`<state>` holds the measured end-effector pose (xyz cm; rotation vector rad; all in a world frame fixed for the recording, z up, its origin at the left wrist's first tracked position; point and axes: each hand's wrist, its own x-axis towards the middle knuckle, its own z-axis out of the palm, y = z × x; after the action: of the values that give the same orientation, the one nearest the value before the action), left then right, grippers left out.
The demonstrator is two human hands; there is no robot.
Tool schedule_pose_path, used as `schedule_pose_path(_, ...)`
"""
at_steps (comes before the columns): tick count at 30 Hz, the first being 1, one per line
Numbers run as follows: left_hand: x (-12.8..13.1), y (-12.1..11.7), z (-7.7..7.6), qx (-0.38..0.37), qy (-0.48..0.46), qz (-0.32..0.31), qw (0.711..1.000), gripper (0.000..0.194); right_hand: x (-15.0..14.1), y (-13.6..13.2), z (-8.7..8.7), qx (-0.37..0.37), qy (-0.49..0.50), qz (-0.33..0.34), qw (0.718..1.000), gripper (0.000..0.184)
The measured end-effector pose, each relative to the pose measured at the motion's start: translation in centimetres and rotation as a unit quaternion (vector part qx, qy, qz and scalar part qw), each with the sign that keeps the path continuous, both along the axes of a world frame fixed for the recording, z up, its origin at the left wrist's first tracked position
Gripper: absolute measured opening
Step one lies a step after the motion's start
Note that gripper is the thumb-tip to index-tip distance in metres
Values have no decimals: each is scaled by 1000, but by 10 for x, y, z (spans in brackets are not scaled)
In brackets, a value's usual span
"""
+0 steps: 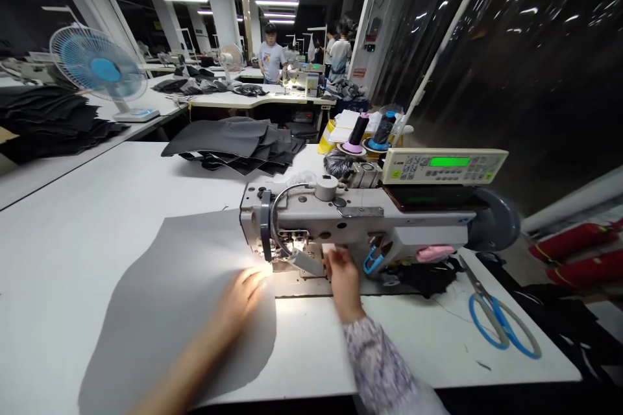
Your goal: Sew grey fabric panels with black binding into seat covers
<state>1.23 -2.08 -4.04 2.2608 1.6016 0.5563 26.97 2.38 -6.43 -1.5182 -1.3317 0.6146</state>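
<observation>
A grey sewing machine [350, 214] stands on the white table, its lamp lighting the needle area. A large grey fabric panel [165, 298] lies flat to the left, its edge reaching the machine's needle plate. My left hand [241, 301] rests flat on this panel, fingertips at the lit spot beside the presser foot; it is slightly blurred. Under the machine arm, right of the needle, my right hand [343, 275] has its fingers curled together at the bed. Whatever is between those fingers is too small or hidden to make out.
Blue-handled scissors [503, 324] lie at the right. Blue thread snips [374, 259] hang on the machine body. Behind stand thread cones [359, 131], a control panel [445, 166] and stacked dark panels [238, 141]. A fan [104, 71] is at left; several people work farther back.
</observation>
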Motion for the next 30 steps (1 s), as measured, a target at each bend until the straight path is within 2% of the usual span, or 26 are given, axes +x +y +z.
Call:
schedule_pose_path(2, 9, -12, 2, -34, -66, -4, 997, 46, -15, -31, 2, -42, 75, 47, 995, 45)
schedule_pose_path(3, 14, -17, 4, -56, -96, -6, 994, 50, -22, -45, 5, -79, 141, 87, 983, 45)
schedule_pose_path(4, 19, -19, 6, -82, -122, -7, 989, 54, -29, -56, 8, -122, 217, 133, 959, 44)
schedule_pose_path(6, 26, -19, 12, -135, -177, -5, 975, 54, -41, -69, 17, -206, 361, 218, 883, 43)
schedule_pose_path(7, 27, -17, 16, -163, -208, -5, 965, 51, -46, -71, 22, -238, 409, 244, 847, 43)
schedule_pose_path(8, 26, -15, 20, -188, -238, -6, 953, 47, -50, -71, 27, -255, 432, 257, 826, 43)
schedule_pose_path(11, 17, -10, 35, -226, -285, -4, 932, 41, -61, -63, 38, -272, 445, 279, 806, 42)
schedule_pose_path(13, 8, -9, 45, -195, -257, -8, 947, 38, -67, -57, 40, -279, 445, 306, 794, 42)
schedule_pose_path(16, -1, -9, 55, -140, -191, -46, 970, 35, -75, -52, 36, -293, 456, 326, 774, 37)
schedule_pose_path(17, -3, -10, 56, -139, -177, -58, 973, 36, -75, -50, 34, -287, 443, 326, 784, 34)
schedule_pose_path(18, -5, -9, 56, -144, -164, -57, 974, 37, -75, -49, 32, -267, 410, 325, 810, 30)
schedule_pose_path(19, -7, -8, 54, -146, -152, -42, 977, 37, -75, -48, 29, -226, 351, 324, 849, 27)
schedule_pose_path(21, -9, 0, 48, -129, -121, 5, 984, 35, -73, -48, 23, -95, 157, 338, 923, 25)
schedule_pose_path(22, -10, 5, 44, -106, -94, 29, 989, 34, -74, -49, 20, -22, 43, 353, 935, 26)
schedule_pose_path(23, -11, 12, 39, -78, -60, 49, 994, 32, -74, -52, 17, 41, -63, 373, 925, 32)
schedule_pose_path(25, -10, 28, 30, -31, 28, 65, 997, 29, -79, -59, 11, 105, -216, 416, 877, 50)
schedule_pose_path(27, -6, 43, 22, -15, 113, 69, 991, 28, -86, -66, 7, 117, -286, 430, 848, 59)
schedule_pose_path(30, 2, 57, 14, -31, 181, 74, 980, 30, -92, -72, 5, 113, -313, 420, 844, 61)
